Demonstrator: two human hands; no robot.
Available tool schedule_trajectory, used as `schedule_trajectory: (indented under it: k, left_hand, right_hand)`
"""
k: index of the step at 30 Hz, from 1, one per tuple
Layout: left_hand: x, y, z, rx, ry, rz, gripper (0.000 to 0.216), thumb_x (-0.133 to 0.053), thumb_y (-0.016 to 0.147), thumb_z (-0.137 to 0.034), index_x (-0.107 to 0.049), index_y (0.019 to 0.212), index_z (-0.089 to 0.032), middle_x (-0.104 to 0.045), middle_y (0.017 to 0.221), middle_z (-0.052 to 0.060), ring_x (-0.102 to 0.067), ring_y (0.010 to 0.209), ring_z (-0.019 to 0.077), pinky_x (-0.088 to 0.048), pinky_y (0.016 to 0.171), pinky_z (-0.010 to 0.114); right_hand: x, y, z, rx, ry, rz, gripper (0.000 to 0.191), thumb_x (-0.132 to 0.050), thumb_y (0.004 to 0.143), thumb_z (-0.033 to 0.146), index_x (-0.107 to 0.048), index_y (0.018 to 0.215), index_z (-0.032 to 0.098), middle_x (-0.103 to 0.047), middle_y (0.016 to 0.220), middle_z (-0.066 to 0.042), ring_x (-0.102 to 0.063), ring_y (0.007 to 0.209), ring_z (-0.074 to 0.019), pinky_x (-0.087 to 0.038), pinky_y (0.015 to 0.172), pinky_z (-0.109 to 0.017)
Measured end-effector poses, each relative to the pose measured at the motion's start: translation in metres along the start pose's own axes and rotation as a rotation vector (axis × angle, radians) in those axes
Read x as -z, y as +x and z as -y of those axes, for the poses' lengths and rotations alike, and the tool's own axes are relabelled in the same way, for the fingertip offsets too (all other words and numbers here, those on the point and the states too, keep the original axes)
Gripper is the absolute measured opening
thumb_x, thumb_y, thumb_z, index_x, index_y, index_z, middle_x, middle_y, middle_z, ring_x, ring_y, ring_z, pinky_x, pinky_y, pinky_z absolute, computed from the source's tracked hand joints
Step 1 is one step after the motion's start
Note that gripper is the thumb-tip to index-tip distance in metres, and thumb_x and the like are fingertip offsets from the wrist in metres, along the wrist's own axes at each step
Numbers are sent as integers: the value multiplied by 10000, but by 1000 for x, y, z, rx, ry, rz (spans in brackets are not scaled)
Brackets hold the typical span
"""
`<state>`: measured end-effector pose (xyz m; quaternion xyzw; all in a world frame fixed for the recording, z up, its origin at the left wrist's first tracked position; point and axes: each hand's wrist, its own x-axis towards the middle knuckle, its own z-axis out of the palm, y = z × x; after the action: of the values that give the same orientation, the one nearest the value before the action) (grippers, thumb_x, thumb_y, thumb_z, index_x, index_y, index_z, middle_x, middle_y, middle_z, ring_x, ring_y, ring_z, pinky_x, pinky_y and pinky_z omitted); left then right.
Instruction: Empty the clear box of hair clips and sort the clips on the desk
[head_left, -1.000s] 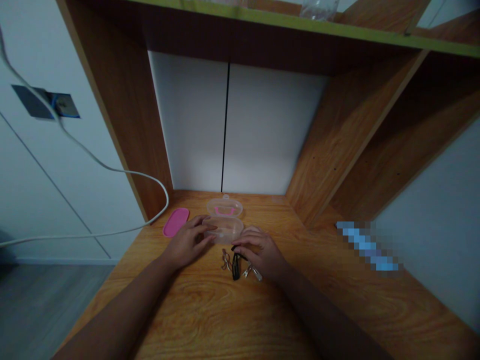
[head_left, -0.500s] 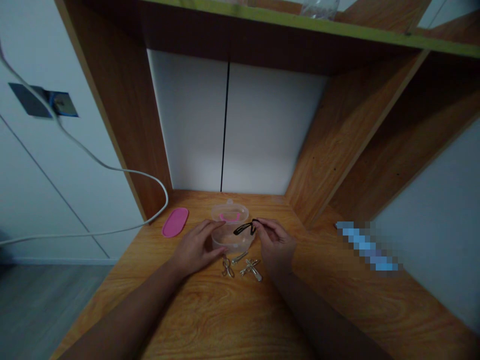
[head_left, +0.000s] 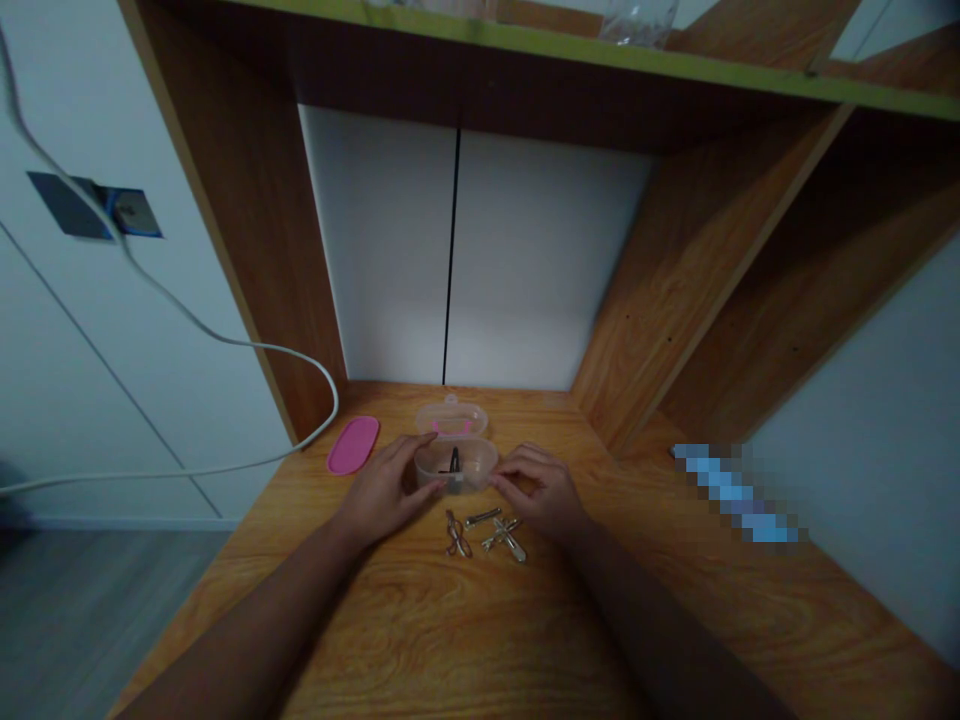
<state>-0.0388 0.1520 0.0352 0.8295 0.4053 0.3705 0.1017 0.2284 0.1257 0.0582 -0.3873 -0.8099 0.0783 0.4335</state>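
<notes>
A black clip (head_left: 454, 460), pinched in the right hand (head_left: 546, 493) half a second ago above the box (head_left: 456, 467), is now lying inside that clear box, so one more piece is off the desk (head_left: 420, 620) and stowed. The right hand is resting empty just beside the box's right wall, fingers loosely curled, apparently brushing it, though the dim light is making contact hard to confirm. The left hand (head_left: 382, 492) is bracing the box from the left, thumb and fingers spread against its wall, not clenched. Several metal clips (head_left: 487, 530) are still lying on the desk just in front of the box, between the wrists. A pink lid (head_left: 352, 445) is sitting off to the left.
</notes>
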Motion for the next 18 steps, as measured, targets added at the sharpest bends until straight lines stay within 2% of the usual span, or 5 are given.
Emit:
schedule_trajectory:
  k: [3, 5, 9, 13, 18]
  left_hand:
    - [0, 0, 4, 11, -1, -20, 549, -666, 888, -395, -482, 1381, -238, -639, 1285, 107, -622, 1164, 290, -506, 996, 463]
    - [1, 0, 4, 3, -7, -24, 531, -667, 884, -378, -496, 1365, -230, -641, 1269, 109, -624, 1151, 286, -511, 986, 457]
    - [1, 1, 0, -36, 0, -5, 479, -669, 882, -370, -533, 1322, -239, -638, 1240, 98, -613, 1140, 277, -510, 980, 448]
    - [0, 1, 1, -3, 28, -43, 446, -675, 874, -368, -562, 1283, -228, -640, 1232, 100, -612, 1135, 283, -512, 978, 455]
    - [-1, 0, 3, -22, 16, -31, 445, -650, 887, -339, -548, 1306, -232, -637, 1257, 100, -607, 1166, 283, -501, 1010, 463]
  right_hand:
    - [7, -3, -4, 43, -18, 191, 205, -770, 807, 429, -747, 772, 228, -707, 672, -9, -630, 616, -151, -488, 613, -264]
    - [7, -4, -6, 51, -46, 252, 226, -776, 796, 449, -745, 768, 226, -705, 664, -4, -629, 614, -147, -473, 602, -251]
    - [2, -5, -5, 33, -117, 237, 238, -672, 889, 405, -740, 768, 212, -697, 672, -26, -612, 629, -156, -447, 610, -262]
    - [0, -5, 1, 48, -136, 276, 181, -662, 895, 365, -754, 834, 223, -713, 686, -17, -618, 609, -151, -452, 605, -260]
    - [-2, -4, 7, 106, -118, 380, 129, -661, 896, 320, -765, 904, 244, -771, 800, -23, -694, 735, -172, -500, 749, -292]
